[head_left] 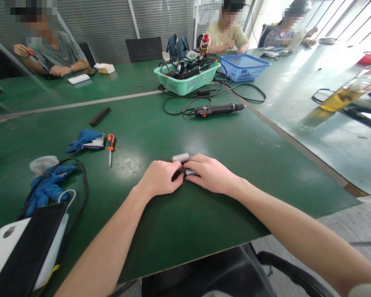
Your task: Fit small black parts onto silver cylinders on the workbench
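My left hand (160, 178) and my right hand (212, 174) rest close together on the green table (136, 214), fingers curled in toward each other. Between the fingertips lies a small dark metallic part (190, 172), held by both hands, with much of it hidden. Just beyond the knuckles, a short silver cylinder (180, 157) lies against or very near the hands. To the left of my left hand lie an orange-handled screwdriver (111, 147) and a blue glove (84, 140).
A black corded electric screwdriver (219, 109) lies beyond my hands, near a teal basket of cables (187, 78) and a blue basket (243, 68). A black tablet-like case (27, 251) and blue gloves (45, 189) sit at left. Co-workers sit across the table.
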Motion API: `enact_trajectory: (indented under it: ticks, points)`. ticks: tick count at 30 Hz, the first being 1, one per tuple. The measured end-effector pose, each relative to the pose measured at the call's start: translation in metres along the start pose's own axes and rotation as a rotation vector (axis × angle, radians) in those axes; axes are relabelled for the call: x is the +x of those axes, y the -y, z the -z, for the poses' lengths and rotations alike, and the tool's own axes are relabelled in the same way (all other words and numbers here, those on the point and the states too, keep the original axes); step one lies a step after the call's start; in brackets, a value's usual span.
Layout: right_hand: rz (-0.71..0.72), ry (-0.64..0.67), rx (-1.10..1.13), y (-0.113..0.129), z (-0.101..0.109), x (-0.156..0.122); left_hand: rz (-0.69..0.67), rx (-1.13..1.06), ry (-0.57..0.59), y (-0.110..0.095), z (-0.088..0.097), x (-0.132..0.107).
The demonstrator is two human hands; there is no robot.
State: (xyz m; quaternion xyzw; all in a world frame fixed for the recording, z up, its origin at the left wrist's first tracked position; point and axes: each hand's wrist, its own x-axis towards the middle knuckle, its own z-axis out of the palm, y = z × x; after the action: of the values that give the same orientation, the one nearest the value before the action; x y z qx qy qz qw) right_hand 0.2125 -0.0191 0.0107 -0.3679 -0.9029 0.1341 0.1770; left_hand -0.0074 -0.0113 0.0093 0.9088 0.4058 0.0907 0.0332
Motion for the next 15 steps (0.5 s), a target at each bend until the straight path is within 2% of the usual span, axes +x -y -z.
enact_trajectory:
  ticks: [15]
  points:
    - [-0.051, 0.000, -0.061, -0.0016, -0.0001, -0.0008, -0.056, 0.020, -0.036, 0.0006, -0.0023, 0.0005]
